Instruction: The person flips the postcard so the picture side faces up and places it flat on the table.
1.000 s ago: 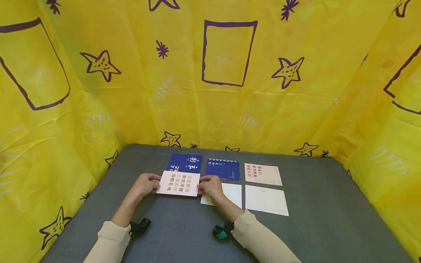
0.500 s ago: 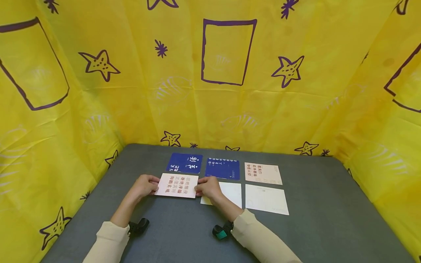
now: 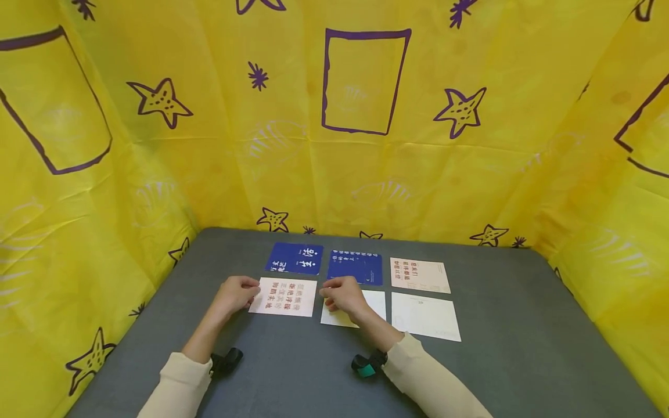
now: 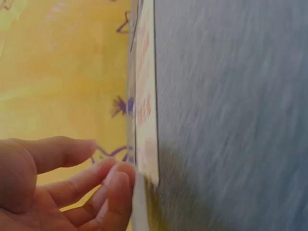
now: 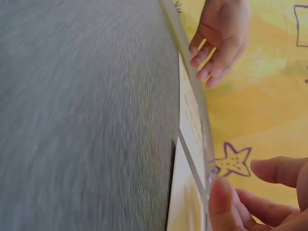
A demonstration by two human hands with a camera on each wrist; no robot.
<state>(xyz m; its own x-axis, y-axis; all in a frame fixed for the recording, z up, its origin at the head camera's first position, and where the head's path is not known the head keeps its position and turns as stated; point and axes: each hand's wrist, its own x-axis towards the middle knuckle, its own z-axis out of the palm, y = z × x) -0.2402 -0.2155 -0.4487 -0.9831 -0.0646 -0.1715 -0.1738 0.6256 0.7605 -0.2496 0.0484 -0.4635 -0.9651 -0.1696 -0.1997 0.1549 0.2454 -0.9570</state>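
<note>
A pale pink postcard with red characters point(image 3: 284, 298) lies flat on the table at the front left of two rows of cards. Beside its left edge is my left hand point(image 3: 235, 294), thumb and fingers apart, holding nothing; the left wrist view shows this gap between thumb and fingertips point(image 4: 110, 168). My right hand point(image 3: 345, 297) hovers over a white postcard point(image 3: 375, 306), just right of the pink one, and partly hides it. In the right wrist view its thumb and fingers are loosely bent with nothing between them.
Two blue cards with white writing, one at back left point(image 3: 294, 259) and one at back middle point(image 3: 355, 268), lie behind. Another pale pink card point(image 3: 420, 276) is at back right, a white card point(image 3: 425, 316) in front of it. Yellow patterned cloth point(image 3: 292, 174) surrounds the grey table point(image 3: 292, 371).
The pink postcard, held by both hands before, came down slightly toward me and now lies on the table. Both hands let go, and the right hand shifted right.
</note>
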